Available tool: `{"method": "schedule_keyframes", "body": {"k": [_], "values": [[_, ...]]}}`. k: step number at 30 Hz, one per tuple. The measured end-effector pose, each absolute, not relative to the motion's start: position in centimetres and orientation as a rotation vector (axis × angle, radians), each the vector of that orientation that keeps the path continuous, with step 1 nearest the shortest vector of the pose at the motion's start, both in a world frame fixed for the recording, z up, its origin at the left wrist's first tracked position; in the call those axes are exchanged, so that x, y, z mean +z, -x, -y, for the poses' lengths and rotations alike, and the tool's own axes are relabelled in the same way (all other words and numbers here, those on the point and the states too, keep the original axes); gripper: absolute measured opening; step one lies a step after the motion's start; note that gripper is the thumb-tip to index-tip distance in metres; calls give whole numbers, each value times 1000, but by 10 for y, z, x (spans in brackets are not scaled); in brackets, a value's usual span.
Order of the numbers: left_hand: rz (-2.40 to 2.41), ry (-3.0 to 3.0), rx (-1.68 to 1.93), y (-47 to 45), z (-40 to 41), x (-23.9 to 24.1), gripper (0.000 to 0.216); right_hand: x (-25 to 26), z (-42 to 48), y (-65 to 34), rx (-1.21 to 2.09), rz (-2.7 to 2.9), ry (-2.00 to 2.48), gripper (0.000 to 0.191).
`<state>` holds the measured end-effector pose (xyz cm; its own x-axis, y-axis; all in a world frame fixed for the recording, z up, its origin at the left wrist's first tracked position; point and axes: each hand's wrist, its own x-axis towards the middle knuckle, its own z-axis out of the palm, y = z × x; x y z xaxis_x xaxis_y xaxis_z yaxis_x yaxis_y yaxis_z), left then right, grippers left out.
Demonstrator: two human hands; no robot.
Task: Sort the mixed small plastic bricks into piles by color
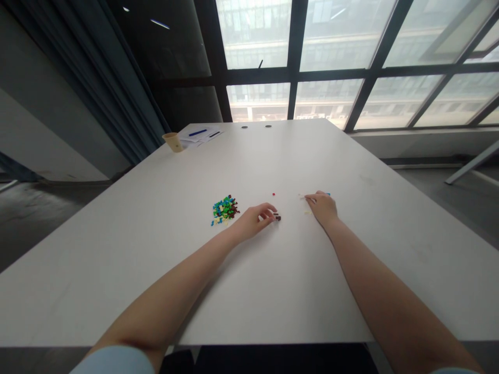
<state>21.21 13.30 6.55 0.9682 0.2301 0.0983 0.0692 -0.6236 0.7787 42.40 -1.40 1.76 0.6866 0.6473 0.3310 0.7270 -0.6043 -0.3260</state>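
Small pieces (278, 218) lie well inside the edges of the bench (249, 161), with broad room beyond, dark brown and blocky. The left hand's (255, 219) grip curves beside them; the right hand's (323, 206) narrows; whether either holds anything, I cannot tell.

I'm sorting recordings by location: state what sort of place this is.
Probably an office or meeting room: a large white table, papers with a blue pen, and wide dark-framed windows.

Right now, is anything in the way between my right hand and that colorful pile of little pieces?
Yes: your left hand lies between the right hand and the pile, with small dark pieces at its fingertips. A red piece lies slightly farther out.
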Motion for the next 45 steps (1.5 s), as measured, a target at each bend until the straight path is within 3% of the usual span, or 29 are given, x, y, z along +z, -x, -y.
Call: {"method": "schedule_keyframes", "body": {"k": [9,14,20,35,45], "values": [[-694,-2597,537,-199,-187,91,29,33,28,-420,-271,956,2267,25],[-966,-2878,148,-190,-219,85,28,54,21,-383,-101,1286,2146,20],[-889,-2948,148,-196,-221,63,28,60,8,-336,-37,1648,1970,16],[-965,-2976,216,-201,-215,55,24,58,6,-335,-54,1676,1981,15],[-443,-2272,491,-208,-163,100,19,58,7,-341,-45,1664,1947,15]]}}
